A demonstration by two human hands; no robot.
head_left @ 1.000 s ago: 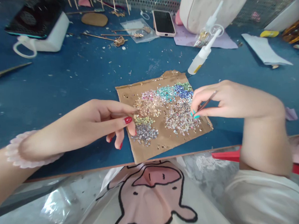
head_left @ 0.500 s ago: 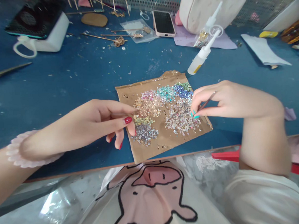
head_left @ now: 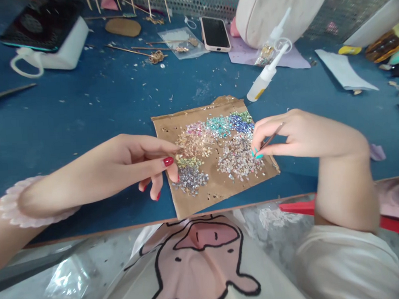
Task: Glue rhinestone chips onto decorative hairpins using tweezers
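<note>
Over the right side of a cardboard sheet (head_left: 189,208), my right hand (head_left: 295,133) is closed on a pair of slim metal tweezers (head_left: 272,136). Their tips are hidden by my fingers, beside a pile of clear, pale rhinestones (head_left: 240,158). My left hand (head_left: 136,166) hovers at the sheet's left edge, thumb and index finger pinched together. What they hold is too small or blurred to name; gold-coloured bits (head_left: 195,145) lie or hang just past the fingertips. Grey stones (head_left: 191,182), turquoise stones (head_left: 218,126) and blue stones (head_left: 241,122) form separate piles on the cardboard.
Behind the cardboard lies a white glue bottle (head_left: 261,84) with a long nozzle. A phone (head_left: 215,34), a plastic bag (head_left: 183,42), gold hair sticks (head_left: 154,56) and a white-and-black box (head_left: 63,49) are farther back. The table's front edge (head_left: 123,228) runs near my body.
The whole view has shifted slightly, so things sit a little farther left. Both hands keep nearly the same pose over the cardboard.
</note>
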